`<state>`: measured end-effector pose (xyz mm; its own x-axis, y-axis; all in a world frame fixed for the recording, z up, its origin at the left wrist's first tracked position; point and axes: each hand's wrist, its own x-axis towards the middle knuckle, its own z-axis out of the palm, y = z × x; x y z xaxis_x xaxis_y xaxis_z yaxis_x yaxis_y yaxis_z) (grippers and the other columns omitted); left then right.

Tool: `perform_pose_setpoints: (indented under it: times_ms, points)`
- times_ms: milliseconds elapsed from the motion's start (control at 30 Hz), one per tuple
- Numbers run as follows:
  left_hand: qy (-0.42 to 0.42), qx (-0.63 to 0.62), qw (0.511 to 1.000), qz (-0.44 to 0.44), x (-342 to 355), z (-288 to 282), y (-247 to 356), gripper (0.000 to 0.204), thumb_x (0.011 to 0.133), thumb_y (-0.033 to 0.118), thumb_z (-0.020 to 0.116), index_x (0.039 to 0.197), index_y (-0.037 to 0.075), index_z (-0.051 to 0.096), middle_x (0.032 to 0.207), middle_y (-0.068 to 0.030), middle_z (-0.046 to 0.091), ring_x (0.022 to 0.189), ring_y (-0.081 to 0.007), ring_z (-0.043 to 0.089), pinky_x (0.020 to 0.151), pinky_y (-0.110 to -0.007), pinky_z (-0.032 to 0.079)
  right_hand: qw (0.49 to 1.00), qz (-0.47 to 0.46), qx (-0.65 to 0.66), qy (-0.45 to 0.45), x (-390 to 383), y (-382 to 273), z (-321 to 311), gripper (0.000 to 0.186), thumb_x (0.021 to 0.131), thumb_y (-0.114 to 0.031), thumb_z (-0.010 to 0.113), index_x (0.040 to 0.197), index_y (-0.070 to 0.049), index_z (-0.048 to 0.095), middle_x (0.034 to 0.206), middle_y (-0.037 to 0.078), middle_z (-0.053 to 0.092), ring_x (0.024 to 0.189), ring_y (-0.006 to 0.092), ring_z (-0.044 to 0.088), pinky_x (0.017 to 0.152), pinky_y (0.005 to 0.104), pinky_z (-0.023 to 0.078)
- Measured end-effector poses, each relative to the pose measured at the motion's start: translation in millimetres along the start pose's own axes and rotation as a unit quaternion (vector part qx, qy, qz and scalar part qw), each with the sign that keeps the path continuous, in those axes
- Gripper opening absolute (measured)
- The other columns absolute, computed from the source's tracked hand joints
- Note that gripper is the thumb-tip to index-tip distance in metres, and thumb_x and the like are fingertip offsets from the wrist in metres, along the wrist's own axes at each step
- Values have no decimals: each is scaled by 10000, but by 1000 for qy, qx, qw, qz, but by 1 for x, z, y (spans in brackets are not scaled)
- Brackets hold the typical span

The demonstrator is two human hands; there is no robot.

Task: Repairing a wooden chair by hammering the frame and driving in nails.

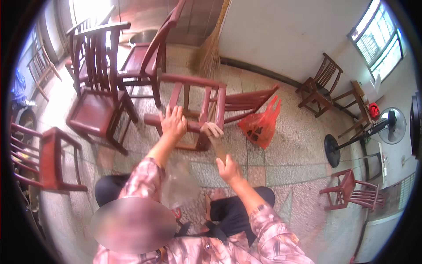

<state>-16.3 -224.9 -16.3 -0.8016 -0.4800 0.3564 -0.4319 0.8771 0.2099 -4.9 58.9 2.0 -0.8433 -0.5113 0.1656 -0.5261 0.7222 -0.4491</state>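
Observation:
A reddish-brown wooden chair (211, 94) lies on its side in front of me, its legs and frame toward me and its slatted back to the right. My left hand (175, 123) rests on the lower rail, fingers wrapped over the wood. My right hand (228, 169) grips the pale handle of a tool (222, 147); its light-coloured head is at the chair's near right corner, blurred, so its exact kind and any contact are unclear. An orange-red plastic bag (260, 127) with dark pieces in it lies just right of the chair.
Several upright chairs (94, 105) stand at left and behind; others are at the right, one tipped chair (345, 187) among them. A straw broom (204, 57) leans at the wall. A standing fan (391, 125) and small table (357, 90) are at right. A clear plastic bag (176, 185) lies near me.

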Motion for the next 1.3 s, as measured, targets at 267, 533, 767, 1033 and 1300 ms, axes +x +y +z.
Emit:
perform_pose_setpoints:
  times_ms: [267, 533, 767, 1033, 1300]
  points:
    - [-42, -2, 999, -5, 0, -10, 10, 501, 894, 306, 387, 1352, 116, 460, 1430, -44, 430, 1367, -313, 307, 1089, -607, 181, 839, 111, 532, 34, 20, -10, -69, 331, 968, -391, 481, 935, -64, 442, 589, 74, 531, 411, 222, 537, 372, 319, 428]
    - [15, -146, 982, 118, 60, 7, 96, 534, 796, 180, 551, 1285, -12, 460, 1328, -222, 473, 1291, -381, 383, 1094, -446, 284, 644, 235, 703, 188, 42, 50, -94, 267, 966, -317, 497, 889, -85, 391, 565, 51, 457, 358, 150, 452, 322, 274, 383]
    - [-181, -84, 970, 137, 153, 56, 228, 526, 754, 201, 602, 1217, -26, 500, 1192, -231, 550, 1107, -373, 552, 928, -426, 466, 589, 320, 720, 178, 53, 69, -88, 218, 915, -243, 533, 849, -73, 414, 575, 53, 467, 368, 165, 456, 334, 307, 382]
    - [-215, 65, 958, 176, 137, 48, 245, 421, 726, 218, 612, 1105, 35, 597, 1163, -191, 568, 1073, -343, 594, 882, -402, 502, 613, 304, 711, 160, 63, 53, -93, 189, 894, -174, 544, 947, -29, 435, 605, 51, 484, 370, 145, 459, 340, 284, 363]
    - [-67, -81, 994, 23, 146, -65, 156, 339, 597, 233, 706, 867, 34, 655, 891, -194, 660, 897, -350, 636, 794, -414, 490, 596, 270, 733, 186, 70, 44, -89, 150, 848, -65, 562, 855, -8, 424, 574, 52, 481, 338, 146, 467, 314, 286, 387]
